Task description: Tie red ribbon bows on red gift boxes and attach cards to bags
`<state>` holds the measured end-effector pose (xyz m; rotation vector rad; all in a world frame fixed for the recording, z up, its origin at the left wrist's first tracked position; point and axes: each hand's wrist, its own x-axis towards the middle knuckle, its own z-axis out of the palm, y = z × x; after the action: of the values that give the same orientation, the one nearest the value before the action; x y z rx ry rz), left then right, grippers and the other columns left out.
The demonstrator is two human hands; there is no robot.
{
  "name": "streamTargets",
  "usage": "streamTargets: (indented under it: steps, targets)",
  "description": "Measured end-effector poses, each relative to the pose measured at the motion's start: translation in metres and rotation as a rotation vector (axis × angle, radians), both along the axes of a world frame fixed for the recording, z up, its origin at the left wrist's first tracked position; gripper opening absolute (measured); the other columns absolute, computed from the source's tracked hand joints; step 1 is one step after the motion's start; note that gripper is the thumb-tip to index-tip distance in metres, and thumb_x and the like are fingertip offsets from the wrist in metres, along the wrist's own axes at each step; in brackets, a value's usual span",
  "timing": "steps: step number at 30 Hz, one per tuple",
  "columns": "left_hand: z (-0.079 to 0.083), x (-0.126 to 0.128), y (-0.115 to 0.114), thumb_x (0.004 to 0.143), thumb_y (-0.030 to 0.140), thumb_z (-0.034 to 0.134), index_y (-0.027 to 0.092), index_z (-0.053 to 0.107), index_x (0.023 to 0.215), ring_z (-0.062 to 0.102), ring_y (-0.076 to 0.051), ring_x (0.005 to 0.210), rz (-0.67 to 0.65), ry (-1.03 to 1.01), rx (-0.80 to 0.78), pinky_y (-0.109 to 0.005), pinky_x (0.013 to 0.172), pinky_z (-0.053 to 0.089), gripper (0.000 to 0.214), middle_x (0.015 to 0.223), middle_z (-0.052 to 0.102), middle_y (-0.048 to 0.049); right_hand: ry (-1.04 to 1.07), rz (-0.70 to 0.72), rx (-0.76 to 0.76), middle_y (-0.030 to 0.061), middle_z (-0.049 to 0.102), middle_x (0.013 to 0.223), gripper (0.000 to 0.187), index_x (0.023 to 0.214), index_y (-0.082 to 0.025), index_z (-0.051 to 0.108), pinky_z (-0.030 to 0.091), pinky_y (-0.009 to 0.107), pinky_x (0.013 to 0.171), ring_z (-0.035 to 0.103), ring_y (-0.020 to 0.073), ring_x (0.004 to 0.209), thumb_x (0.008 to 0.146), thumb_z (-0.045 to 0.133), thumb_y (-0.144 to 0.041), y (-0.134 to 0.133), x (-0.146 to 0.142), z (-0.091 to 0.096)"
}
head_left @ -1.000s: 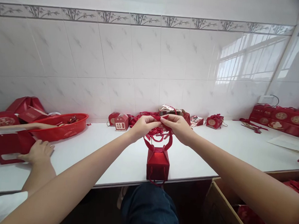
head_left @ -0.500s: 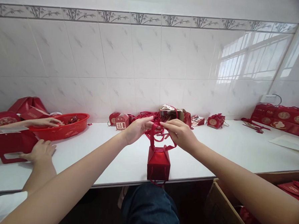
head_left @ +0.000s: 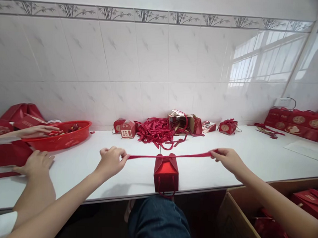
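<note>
A small red gift box stands upright at the table's front edge, with a thin cord handle on its near side. A red ribbon passes across its top and is pulled out nearly straight to both sides. My left hand pinches the ribbon's left end. On the other side, my right hand pinches the right end between thumb and fingers. Both hands are held above the white table, apart from the box. Behind the box lies a heap of loose red ribbons.
At left, another person's hands work by a red basket and a larger red box. Small red boxes and an opened carton line the wall. A cardboard box holding red boxes stands at lower right.
My hands were close together above the box, with ribbon loops between them. They have moved apart and lower, drawing the ribbon taut across the box's top.
</note>
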<state>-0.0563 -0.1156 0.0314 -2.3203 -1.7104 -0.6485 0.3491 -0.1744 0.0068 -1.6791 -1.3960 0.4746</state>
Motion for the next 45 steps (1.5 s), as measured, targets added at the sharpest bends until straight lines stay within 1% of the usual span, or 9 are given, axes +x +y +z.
streamTargets:
  steps: [6, 10, 13, 17, 22, 27, 34, 40, 45]
  targets:
    - [-0.05, -0.015, 0.004, 0.078, 0.025, 0.043, 0.018, 0.056, 0.054, 0.055, -0.022, 0.07, -0.023, 0.141, -0.315, -0.043, 0.08, 0.028, 0.028, 0.067, 0.066, -0.0075, -0.171, 0.095, -0.29, 0.0094, 0.07, 0.076, 0.023, 0.077, -0.014, 0.069, 0.046, 0.03, 0.067, 0.062, 0.0205, 0.069, 0.078, 0.05, -0.028, 0.006, 0.023, -0.042]
    - [-0.055, 0.008, 0.009, 0.078, 0.03, 0.046, 0.019, 0.057, 0.068, 0.054, -0.028, 0.093, -0.055, 0.013, -0.199, -0.046, 0.085, 0.029, 0.019, 0.09, 0.066, -0.0099, -0.374, 0.006, -0.17, 0.0173, 0.063, 0.112, 0.04, 0.117, -0.008, 0.058, 0.043, 0.036, 0.085, 0.06, 0.0265, 0.098, 0.084, 0.041, -0.024, 0.019, 0.005, -0.049]
    - [-0.05, 0.035, 0.012, 0.08, 0.032, 0.046, 0.021, 0.054, 0.086, 0.053, -0.027, 0.1, -0.083, -0.236, -0.122, -0.047, 0.09, 0.031, 0.015, 0.103, 0.062, -0.0084, -0.323, 0.084, -0.041, 0.0194, 0.053, 0.128, 0.047, 0.132, -0.006, 0.043, 0.037, 0.036, 0.096, 0.053, 0.0253, 0.114, 0.09, 0.031, -0.026, 0.027, -0.026, -0.039]
    - [-0.05, 0.071, 0.009, 0.081, 0.031, 0.045, 0.021, 0.049, 0.09, 0.055, -0.021, 0.096, -0.239, -0.579, -0.203, -0.038, 0.084, 0.042, 0.014, 0.101, 0.057, -0.0061, -0.207, 0.282, -0.03, 0.0156, 0.062, 0.116, 0.048, 0.133, -0.014, 0.041, 0.038, 0.037, 0.093, 0.057, 0.0249, 0.108, 0.094, 0.027, -0.037, 0.034, -0.071, -0.029]
    - [-0.07, 0.095, 0.004, 0.082, 0.031, 0.048, 0.021, 0.047, 0.101, 0.049, -0.022, 0.104, -0.372, -0.637, -0.111, -0.037, 0.083, 0.044, 0.021, 0.109, 0.047, -0.0092, -0.147, 0.376, -0.055, 0.0126, 0.065, 0.095, 0.053, 0.132, -0.014, 0.042, 0.04, 0.035, 0.083, 0.06, 0.024, 0.093, 0.092, 0.031, -0.047, 0.038, -0.103, -0.036]
    - [-0.084, 0.101, 0.008, 0.082, 0.033, 0.048, 0.021, 0.044, 0.106, 0.049, -0.023, 0.106, -0.357, -0.722, -0.14, -0.039, 0.087, 0.042, 0.026, 0.113, 0.047, -0.0099, -0.116, 0.41, -0.009, -0.0043, 0.048, 0.055, 0.044, 0.125, -0.015, 0.044, 0.034, 0.027, 0.058, 0.051, 0.0177, 0.058, 0.089, 0.038, -0.041, 0.038, -0.11, -0.043]
    - [-0.075, 0.103, 0.005, 0.077, 0.036, 0.054, 0.022, 0.044, 0.102, 0.058, -0.019, 0.083, -0.213, -0.79, -0.286, -0.037, 0.078, 0.042, 0.031, 0.095, 0.058, -0.0037, 0.004, 0.358, -0.031, -0.009, 0.036, 0.052, 0.046, 0.122, -0.014, 0.043, 0.029, 0.025, 0.054, 0.042, 0.014, 0.053, 0.085, 0.045, -0.042, 0.037, -0.115, -0.045]
    - [-0.07, 0.096, 0.005, 0.077, 0.046, 0.054, 0.019, 0.046, 0.068, 0.048, -0.013, 0.06, -0.368, -0.86, -0.452, -0.025, 0.059, 0.038, 0.03, 0.062, 0.048, 0.0042, 0.211, 0.368, -0.058, -0.0107, 0.036, 0.052, 0.055, 0.116, -0.016, 0.044, 0.028, 0.024, 0.052, 0.04, 0.0113, 0.051, 0.076, 0.059, -0.05, 0.039, -0.108, -0.047]
    - [-0.066, 0.099, 0.0, 0.072, 0.051, 0.06, 0.018, 0.046, 0.069, 0.04, -0.009, 0.045, -0.36, -1.062, -0.671, -0.022, 0.045, 0.03, 0.036, 0.054, 0.044, 0.0065, 0.361, 0.4, -0.069, -0.0114, 0.037, 0.05, 0.057, 0.11, -0.016, 0.046, 0.025, 0.023, 0.049, 0.035, 0.0094, 0.049, 0.069, 0.066, -0.05, 0.041, -0.109, -0.045]
